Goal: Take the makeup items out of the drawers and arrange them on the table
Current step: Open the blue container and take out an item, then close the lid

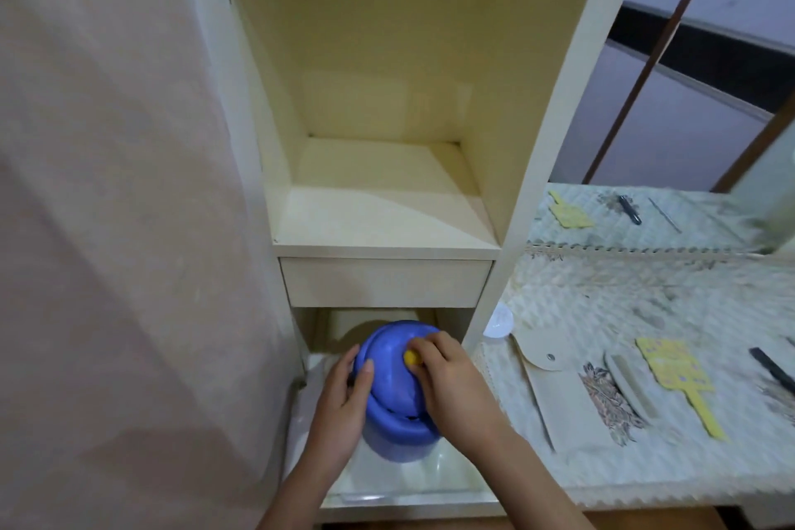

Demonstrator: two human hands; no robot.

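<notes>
Lifting out of the pulled-open lower drawer [413, 491]: blue lidded container [398, 392] clasped by left hand [344, 400] on its side, right hand [451, 383] pinching the yellow knob [411, 356] on top. Next, probably, carrying it level rightward to bare cloth at the table's [645, 473] near edge, clear of the beige pouch [555, 383]

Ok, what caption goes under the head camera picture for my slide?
Both hands, left and right, hold a blue lidded container over the open bottom drawer.
</notes>
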